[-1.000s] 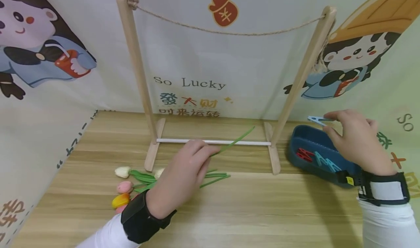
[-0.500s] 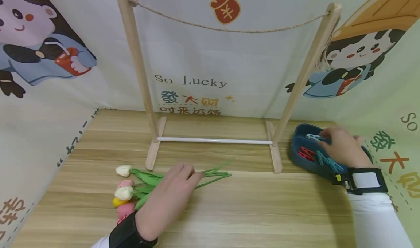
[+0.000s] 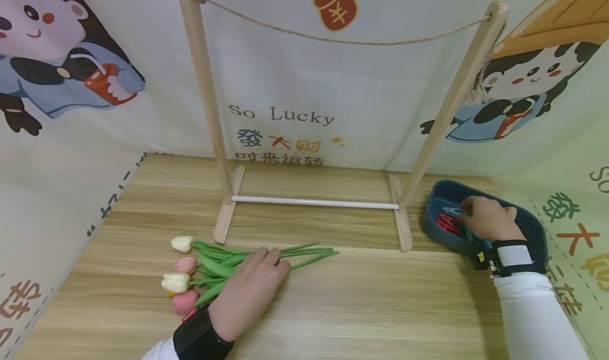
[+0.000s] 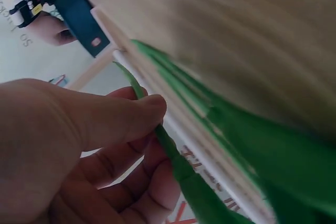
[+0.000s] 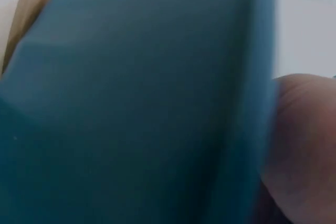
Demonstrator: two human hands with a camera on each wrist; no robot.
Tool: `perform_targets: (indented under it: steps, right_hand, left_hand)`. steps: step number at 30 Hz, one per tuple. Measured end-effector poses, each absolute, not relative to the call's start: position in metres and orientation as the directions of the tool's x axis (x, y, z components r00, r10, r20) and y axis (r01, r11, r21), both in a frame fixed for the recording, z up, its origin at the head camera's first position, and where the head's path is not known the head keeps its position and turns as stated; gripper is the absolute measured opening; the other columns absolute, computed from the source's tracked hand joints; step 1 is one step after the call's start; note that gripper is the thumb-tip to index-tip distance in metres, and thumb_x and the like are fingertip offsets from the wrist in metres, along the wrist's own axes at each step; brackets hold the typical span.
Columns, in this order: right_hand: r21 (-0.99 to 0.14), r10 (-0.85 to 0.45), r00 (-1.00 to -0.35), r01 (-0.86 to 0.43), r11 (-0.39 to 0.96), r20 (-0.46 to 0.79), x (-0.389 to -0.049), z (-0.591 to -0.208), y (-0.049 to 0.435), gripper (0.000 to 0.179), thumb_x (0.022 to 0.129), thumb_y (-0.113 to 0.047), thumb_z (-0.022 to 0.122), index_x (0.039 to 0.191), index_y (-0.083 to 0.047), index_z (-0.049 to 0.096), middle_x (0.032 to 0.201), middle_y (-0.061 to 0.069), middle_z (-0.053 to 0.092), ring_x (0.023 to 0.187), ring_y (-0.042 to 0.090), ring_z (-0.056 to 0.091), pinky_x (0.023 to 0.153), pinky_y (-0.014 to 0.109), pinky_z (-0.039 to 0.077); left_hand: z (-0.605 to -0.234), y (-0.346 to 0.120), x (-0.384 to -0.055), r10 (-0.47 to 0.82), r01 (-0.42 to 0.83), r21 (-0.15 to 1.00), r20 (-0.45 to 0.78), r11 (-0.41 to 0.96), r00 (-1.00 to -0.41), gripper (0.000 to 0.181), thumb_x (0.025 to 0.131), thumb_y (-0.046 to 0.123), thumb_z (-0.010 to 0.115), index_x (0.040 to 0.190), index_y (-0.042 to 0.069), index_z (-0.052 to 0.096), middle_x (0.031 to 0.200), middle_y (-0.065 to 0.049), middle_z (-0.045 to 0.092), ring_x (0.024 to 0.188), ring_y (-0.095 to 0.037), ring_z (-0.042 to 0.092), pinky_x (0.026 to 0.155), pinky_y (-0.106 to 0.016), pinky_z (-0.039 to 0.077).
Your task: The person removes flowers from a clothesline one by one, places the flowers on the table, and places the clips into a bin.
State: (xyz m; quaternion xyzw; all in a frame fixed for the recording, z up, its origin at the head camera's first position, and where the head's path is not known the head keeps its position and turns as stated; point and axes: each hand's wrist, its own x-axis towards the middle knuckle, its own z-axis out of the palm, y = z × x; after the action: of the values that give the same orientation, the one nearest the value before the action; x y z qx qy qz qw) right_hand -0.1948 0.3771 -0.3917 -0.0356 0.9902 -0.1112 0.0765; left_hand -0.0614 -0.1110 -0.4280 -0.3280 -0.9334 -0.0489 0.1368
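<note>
My left hand (image 3: 257,286) lies low over a bunch of artificial tulips (image 3: 214,267) with white and pink heads. In the left wrist view, its thumb and finger pinch one tulip's green stem (image 4: 167,142). My right hand (image 3: 490,218) reaches down into a dark blue bin (image 3: 440,191). A light blue clothespin (image 3: 452,211) is at its fingertips, inside the bin. Red clothespins (image 3: 447,223) lie just beside, and teal ones are partly covered by the hand. In the right wrist view, the bin's wall (image 5: 131,103) hides the fingertips.
Behind the tulips stands a wooden frame with two posts (image 3: 206,85) and a white crossbar (image 3: 314,202). A twine rope (image 3: 342,42) sags between the post tops. Printed cloth (image 3: 285,74) hangs behind the wooden table (image 3: 380,307).
My left hand has lowered the raised tulip stem onto the bunch. My right hand has carried the light blue clothespin from above the bin's rim down into it. The head view has shifted slightly.
</note>
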Motion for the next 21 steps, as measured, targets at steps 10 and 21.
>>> perform_targets:
  steps: [10,21]
  right_hand:
    - [-0.236,-0.078,-0.983,-0.038,0.971,-0.166,-0.193,-0.399,0.38,0.042,0.097,-0.026,0.061,0.121,0.008,0.062,0.112,0.026,0.065,0.101,0.044,0.058,0.082,0.07,0.025]
    - [-0.219,-0.068,-0.985,-0.033,0.975,-0.156,-0.187,-0.398,0.377,0.045,0.096,-0.025,0.062,0.123,0.011,0.06,0.115,0.03,0.064,0.103,0.047,0.057,0.083,0.07,0.026]
  left_hand:
    - [-0.44,-0.112,-0.063,0.582,0.604,0.0,0.272,0.797,-0.767,0.017,0.08,-0.003,0.071,0.091,0.01,0.068,0.085,-0.005,0.056,0.083,-0.024,0.057,0.072,-0.039,0.051]
    - [-0.445,-0.111,-0.064,0.573,0.595,0.004,0.266,0.803,-0.775,0.015,0.081,0.0,0.071,0.092,0.011,0.069,0.085,-0.003,0.055,0.085,-0.024,0.057,0.071,-0.039,0.05]
